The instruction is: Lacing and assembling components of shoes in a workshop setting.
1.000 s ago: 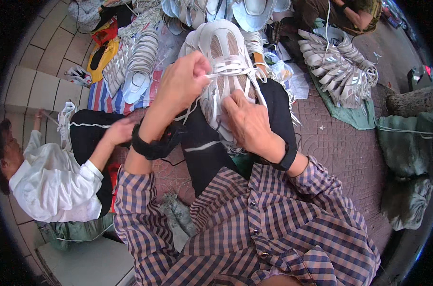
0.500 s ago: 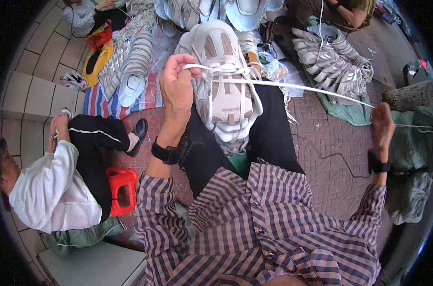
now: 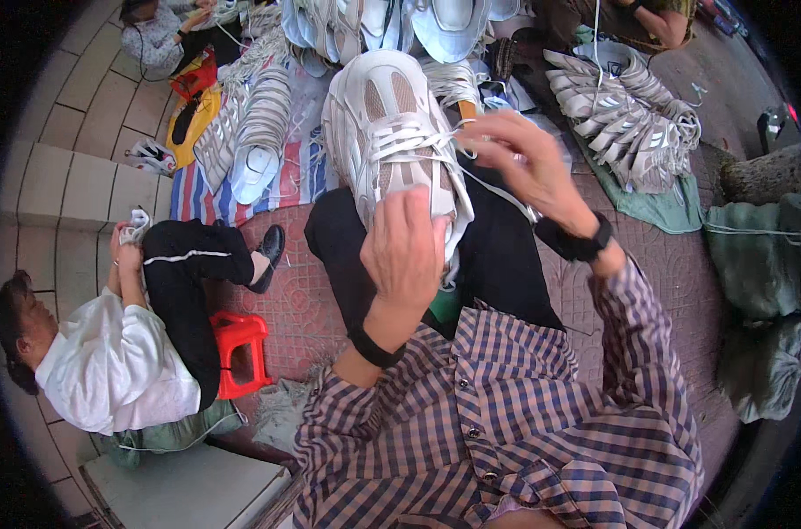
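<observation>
A pale beige and white sneaker (image 3: pixel 348 132) rests on my lap, toe pointing away from me. White shoelaces (image 3: pixel 405 141) cross its front in several rows. My left hand (image 3: pixel 405 251) is closed over the tongue and opening at the near end; its fingertips hide what they grip there. At the right-hand row of eyelets is my right hand (image 3: pixel 528 167), somewhat blurred, with its fingers pinched around the shoelace. A loose length of lace runs down below that hand.
Stacked sneakers (image 3: pixel 261 132) lie on a striped sheet (image 3: pixel 308 167) at left; more sneakers (image 3: pixel 630 115) are fanned out at right. Others stand ahead. A seated person (image 3: pixel 118 344) is at left by a red stool (image 3: pixel 242 353). Green sacks (image 3: pixel 758 256) sit at the right edge.
My right hand has come in from far right, where it held the lace stretched out, to the sneaker's eyelets. My left hand has moved from the laces down to the opening.
</observation>
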`<state>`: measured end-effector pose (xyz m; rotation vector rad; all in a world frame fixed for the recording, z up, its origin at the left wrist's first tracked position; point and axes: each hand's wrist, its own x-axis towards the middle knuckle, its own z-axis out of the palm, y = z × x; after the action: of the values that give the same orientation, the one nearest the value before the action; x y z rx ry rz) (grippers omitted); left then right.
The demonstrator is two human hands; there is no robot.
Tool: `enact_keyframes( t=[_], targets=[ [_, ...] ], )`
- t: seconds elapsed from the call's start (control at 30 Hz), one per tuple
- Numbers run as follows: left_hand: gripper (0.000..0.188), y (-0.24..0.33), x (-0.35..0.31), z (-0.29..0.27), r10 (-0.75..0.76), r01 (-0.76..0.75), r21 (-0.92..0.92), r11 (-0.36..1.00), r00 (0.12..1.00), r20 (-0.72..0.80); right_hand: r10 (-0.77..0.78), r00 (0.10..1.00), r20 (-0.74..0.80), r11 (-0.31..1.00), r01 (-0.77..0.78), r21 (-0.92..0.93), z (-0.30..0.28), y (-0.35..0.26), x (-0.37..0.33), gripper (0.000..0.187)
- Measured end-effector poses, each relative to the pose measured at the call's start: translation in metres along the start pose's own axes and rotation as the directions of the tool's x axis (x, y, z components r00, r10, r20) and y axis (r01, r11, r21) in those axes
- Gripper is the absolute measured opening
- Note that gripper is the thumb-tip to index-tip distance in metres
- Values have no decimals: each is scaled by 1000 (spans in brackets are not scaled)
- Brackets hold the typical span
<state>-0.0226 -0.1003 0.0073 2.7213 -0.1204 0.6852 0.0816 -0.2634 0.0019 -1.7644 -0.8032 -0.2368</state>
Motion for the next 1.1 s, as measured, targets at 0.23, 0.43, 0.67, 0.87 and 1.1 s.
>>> enact_keyframes(
  t=[0.23, 0.43, 0.67, 0.87, 1.1],
  targets=[
    [26, -2, 5, 16, 45, -45, -108, 993, 999, -5, -160, 905, 393, 914, 286, -287, 16, -6, 57, 10],
    [24, -30, -3, -57, 91, -78, -108, 991, 990, 112, -119, 855, 504, 744, 414, -525, -6, -23, 50, 19],
    [19, -168, -19, -168, -10, 18, 329, 944, 1000, -27, -303, 940, 158, 713, 333, -617, 17, -2, 22, 13],
    [14, -219, -50, -157, -138, 63, 454, 889, 981, 133, 177, 983, 52, 956, -160, -246, 27, -15, 0, 24],
    [17, -110, 3, -72, -162, 163, -210, 964, 987, 24, 315, 926, 207, 943, -330, 43, 8, -18, -1, 27]
  ],
)
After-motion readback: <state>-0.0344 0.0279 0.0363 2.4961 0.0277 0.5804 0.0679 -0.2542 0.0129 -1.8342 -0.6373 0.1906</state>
